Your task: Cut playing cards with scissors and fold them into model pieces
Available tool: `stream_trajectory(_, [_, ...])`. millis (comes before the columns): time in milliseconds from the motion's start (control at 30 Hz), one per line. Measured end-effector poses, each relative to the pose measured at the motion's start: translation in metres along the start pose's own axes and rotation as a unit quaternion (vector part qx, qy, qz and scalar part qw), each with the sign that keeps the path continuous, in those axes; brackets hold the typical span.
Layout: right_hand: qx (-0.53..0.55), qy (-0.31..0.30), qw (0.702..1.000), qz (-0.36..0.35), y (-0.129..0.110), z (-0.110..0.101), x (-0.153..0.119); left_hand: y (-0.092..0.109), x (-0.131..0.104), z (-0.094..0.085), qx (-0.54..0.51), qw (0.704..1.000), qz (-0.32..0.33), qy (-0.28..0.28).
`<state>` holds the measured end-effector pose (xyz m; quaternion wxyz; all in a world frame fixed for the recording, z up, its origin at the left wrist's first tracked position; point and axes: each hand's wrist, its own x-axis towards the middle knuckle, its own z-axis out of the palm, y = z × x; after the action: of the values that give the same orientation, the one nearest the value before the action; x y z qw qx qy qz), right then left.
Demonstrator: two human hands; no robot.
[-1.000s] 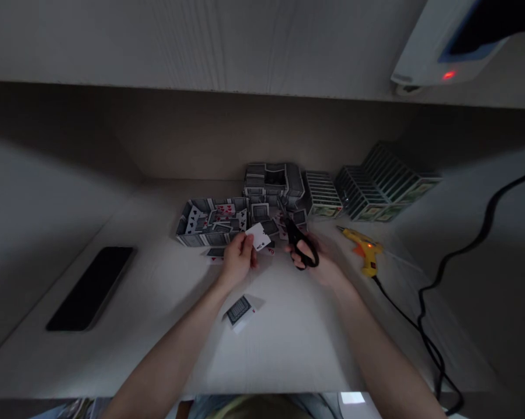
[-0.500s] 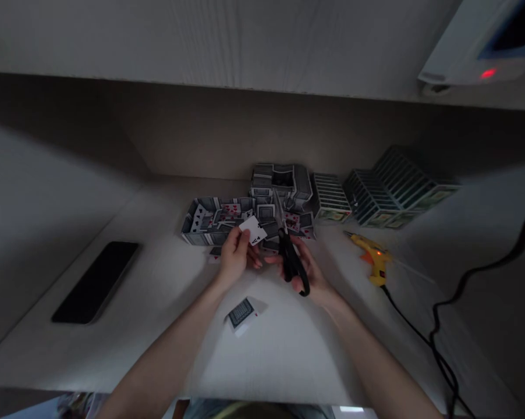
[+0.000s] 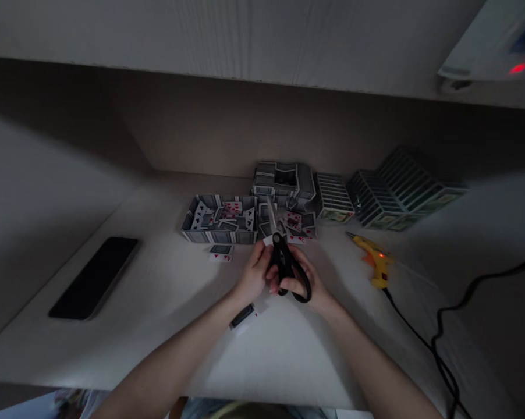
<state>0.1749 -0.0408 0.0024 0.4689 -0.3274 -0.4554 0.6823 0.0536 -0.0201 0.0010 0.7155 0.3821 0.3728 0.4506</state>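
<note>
My left hand pinches a white playing card, most of which is hidden behind the scissors and fingers. In my right hand is a pair of black-handled scissors, its fingers wrapped round the loops and the blades pointing away from me. The scissors cross the card, and both hands are close together above the table. Just beyond them lie loose cards. A folded or cut card piece rests below my left wrist, partly covered by it.
An open box made of cards holds several card pieces. Behind it stands a card-built structure, with slatted stacks to its right. A yellow glue gun with a black cord lies right; a phone lies left. A shelf overhangs.
My left hand has moved right and nearer, bringing the card against the scissors. Less of the card shows now. My right hand still grips the scissors. The view has shifted slightly.
</note>
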Motion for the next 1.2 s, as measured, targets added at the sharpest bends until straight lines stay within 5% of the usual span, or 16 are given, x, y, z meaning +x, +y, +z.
stream_trajectory(233, [-0.136, 0.035, 0.989, -0.046, 0.000, -0.007, -0.001, 0.000, 0.000, 0.005, -0.024, 0.994, -0.007, 0.103])
stream_trajectory(467, [-0.353, 0.128, 0.915, -0.148, 0.011, -0.021, -0.006, 0.007, 0.005, 0.001, 0.023, 0.989, 0.041, 0.141])
stream_trajectory(700, [-0.547, 0.187, 0.780, -0.240, 0.018, -0.019, -0.012, 0.015, 0.001, -0.003, -0.013, 0.995, -0.067, 0.071])
stream_trajectory(933, [-0.628, 0.178, 0.691, -0.312, 0.012, -0.017, -0.016, 0.010, 0.000, 0.000, 0.008, 0.995, -0.094, 0.040])
stream_trajectory(1200, [-0.648, 0.165, 0.656, -0.350, 0.006, -0.011, -0.021, 0.020, -0.007, 0.003, 0.061, 0.987, -0.142, 0.051])
